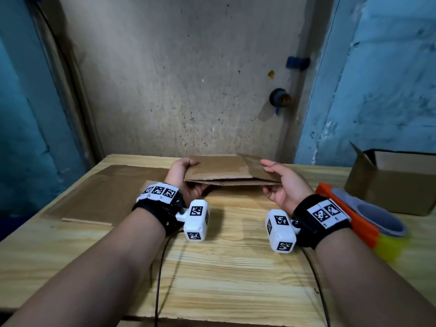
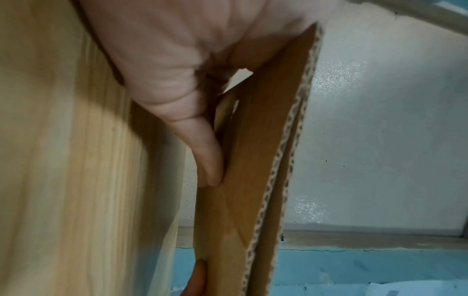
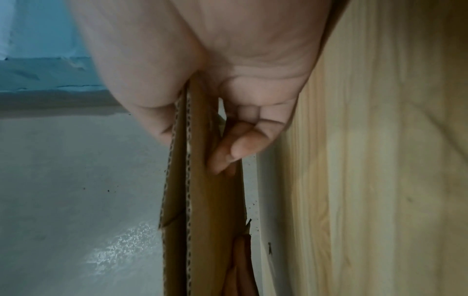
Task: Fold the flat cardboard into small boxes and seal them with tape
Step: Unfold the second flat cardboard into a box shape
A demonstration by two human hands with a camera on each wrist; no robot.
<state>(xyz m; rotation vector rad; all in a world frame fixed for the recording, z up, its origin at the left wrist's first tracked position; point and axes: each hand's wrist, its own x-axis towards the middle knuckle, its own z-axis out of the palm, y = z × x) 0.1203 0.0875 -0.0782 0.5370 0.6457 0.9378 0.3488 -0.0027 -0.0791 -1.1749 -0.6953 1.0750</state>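
A flattened brown cardboard box blank (image 1: 221, 169) hangs level above the far middle of the wooden table (image 1: 226, 267). My left hand (image 1: 186, 175) grips its left end, thumb on top and fingers underneath. My right hand (image 1: 280, 182) grips the right end the same way. In the left wrist view the cardboard (image 2: 243, 180) shows two corrugated layers slightly parted, with a finger pressed against the lower face. In the right wrist view the cardboard (image 3: 200, 200) is pinched between thumb and fingers (image 3: 238, 148).
More flat cardboard sheets (image 1: 101, 194) lie on the table's left side. An open assembled carton (image 1: 396, 180) stands at the right edge. An orange tape dispenser with a roll (image 1: 368, 218) lies just right of my right wrist. A stained wall rises behind the table.
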